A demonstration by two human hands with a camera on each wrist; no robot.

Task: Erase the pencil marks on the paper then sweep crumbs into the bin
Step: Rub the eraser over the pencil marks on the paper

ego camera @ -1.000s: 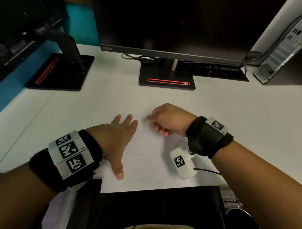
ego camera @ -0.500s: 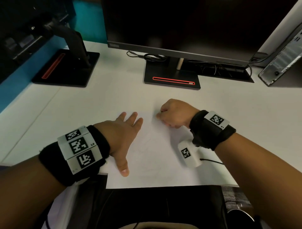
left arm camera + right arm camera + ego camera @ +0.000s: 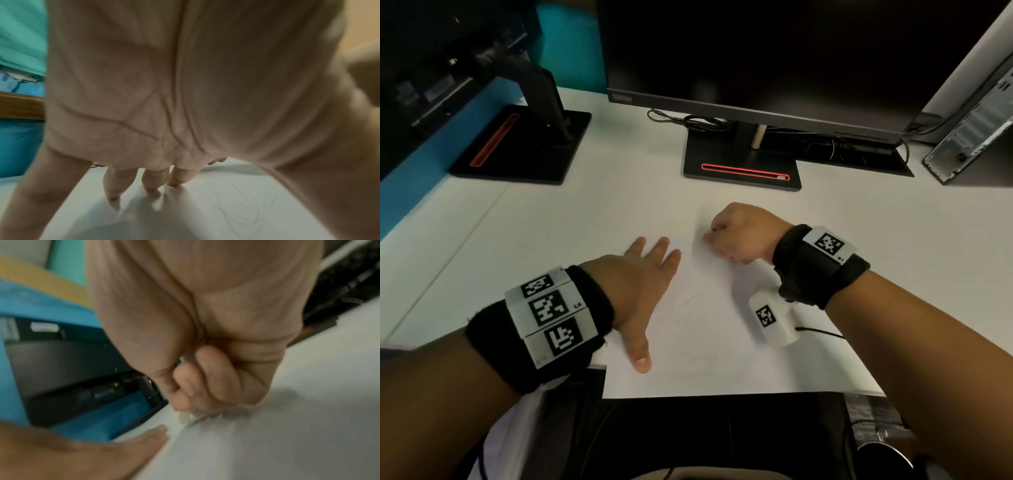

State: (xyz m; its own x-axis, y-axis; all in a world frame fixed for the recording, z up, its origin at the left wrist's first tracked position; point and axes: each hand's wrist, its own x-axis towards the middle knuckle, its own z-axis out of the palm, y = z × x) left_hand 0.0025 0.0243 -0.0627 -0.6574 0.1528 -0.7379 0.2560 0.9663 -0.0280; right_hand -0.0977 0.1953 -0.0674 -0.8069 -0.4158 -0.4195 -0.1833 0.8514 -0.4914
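Note:
A white paper [image 3: 705, 363] lies on the white desk [image 3: 551, 233], reaching its front edge. Faint pencil marks [image 3: 688, 303] cross its middle, and the left wrist view shows them as thin curved lines [image 3: 246, 211]. My left hand [image 3: 650, 270] lies flat on the paper's left side, fingers straight and thumb spread toward me. My right hand [image 3: 710, 236] is curled at the paper's far edge. It pinches a small pale eraser [image 3: 183, 417] whose tip touches the sheet. No bin is in view.
A monitor on a black stand [image 3: 741, 168] rises behind the paper, with cables [image 3: 698, 121] at its foot. A second monitor stand [image 3: 524, 147] is at the far left and a computer tower [image 3: 972, 130] at the far right. Bare desk lies on both sides of the paper.
My right hand has slid with the eraser away from me, up to the paper's far edge. The left hand stays flat on the sheet.

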